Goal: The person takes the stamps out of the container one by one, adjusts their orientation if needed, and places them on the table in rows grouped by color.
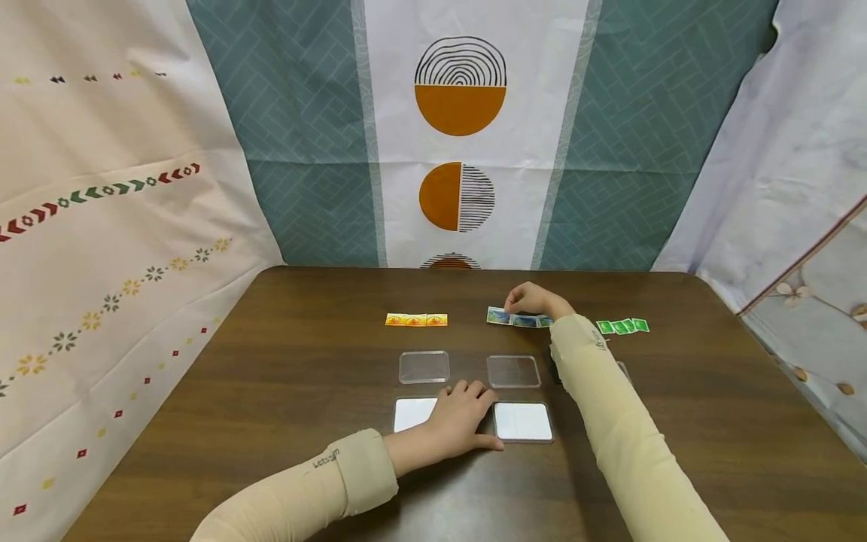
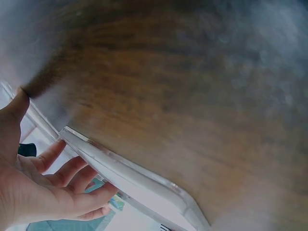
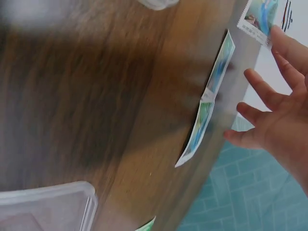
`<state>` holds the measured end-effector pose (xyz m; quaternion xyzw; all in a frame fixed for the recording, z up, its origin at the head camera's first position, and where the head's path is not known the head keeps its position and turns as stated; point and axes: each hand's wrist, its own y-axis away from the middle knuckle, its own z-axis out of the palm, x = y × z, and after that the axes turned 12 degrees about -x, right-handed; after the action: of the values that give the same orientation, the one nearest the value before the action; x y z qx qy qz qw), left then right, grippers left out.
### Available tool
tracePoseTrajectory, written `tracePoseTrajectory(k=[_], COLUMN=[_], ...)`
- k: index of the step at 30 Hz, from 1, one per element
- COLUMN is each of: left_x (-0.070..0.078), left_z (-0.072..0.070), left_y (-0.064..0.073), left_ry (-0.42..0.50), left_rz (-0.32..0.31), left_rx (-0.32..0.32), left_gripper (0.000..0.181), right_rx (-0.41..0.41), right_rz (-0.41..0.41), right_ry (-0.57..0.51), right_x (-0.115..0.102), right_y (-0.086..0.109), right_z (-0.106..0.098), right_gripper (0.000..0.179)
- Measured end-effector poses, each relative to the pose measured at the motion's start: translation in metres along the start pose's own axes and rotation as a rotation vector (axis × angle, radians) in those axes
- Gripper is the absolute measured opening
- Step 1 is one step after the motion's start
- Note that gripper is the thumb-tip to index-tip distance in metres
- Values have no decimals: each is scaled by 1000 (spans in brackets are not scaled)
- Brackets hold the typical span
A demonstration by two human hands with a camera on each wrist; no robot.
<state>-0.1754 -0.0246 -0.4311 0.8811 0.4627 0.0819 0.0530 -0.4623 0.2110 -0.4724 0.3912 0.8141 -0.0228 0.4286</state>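
My right hand (image 1: 531, 299) pinches a blue postage stamp (image 3: 260, 19) with perforated edges between thumb and index finger, the other fingers spread. Below it lie two more blue stamps (image 3: 206, 108), end to end on the table. My left hand (image 1: 463, 418) rests low between two clear plastic cases with white insides, its fingers loosely spread. The left case (image 1: 412, 414) is partly hidden by that hand, and the right case (image 1: 523, 421) has the thumb and fingertips right at its edge. In the left wrist view, fingertips lie along a case's edge (image 2: 130, 178).
Clear empty lids, one left (image 1: 424, 367) and one right (image 1: 513, 371), lie behind the white-filled cases. A row of yellow stamps (image 1: 416, 320) is at back left, green stamps (image 1: 623, 326) at back right. Another clear case (image 1: 624, 370) is mostly hidden by the right sleeve. Curtains (image 1: 311, 135) border the wooden table (image 1: 284, 361).
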Motion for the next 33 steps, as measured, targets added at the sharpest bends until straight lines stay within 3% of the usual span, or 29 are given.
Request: tracePoseTrajectory(k=[5,7,9,14,17,22,33], left_x=[0,1,1,0,-1,-1,0], left_z=[1,2,2,2,2,3,2], left_y=[1,0,0,0,1,0,0], left_ry=[-9,-8,-4,0,-6,-6,-21], left_rz=[1,4,6,6,9,13,6], left_rx=[0,-1,2,16,23,25,12], left_gripper=[67,67,66,65,65,66,66], right_rx=[20,51,82,157,208,263,310], right_rz=[88,38,43,234,314,380,403], right_ry=[34,57,77,107,126,126,89], right_x=[13,21,6,-80,-105,-112,-111], right_y=[-18,-21,-14,23,36,39,40], right_z=[5,5,7,20,29,37,40], right_gripper=[17,17,15,13,13,15,12])
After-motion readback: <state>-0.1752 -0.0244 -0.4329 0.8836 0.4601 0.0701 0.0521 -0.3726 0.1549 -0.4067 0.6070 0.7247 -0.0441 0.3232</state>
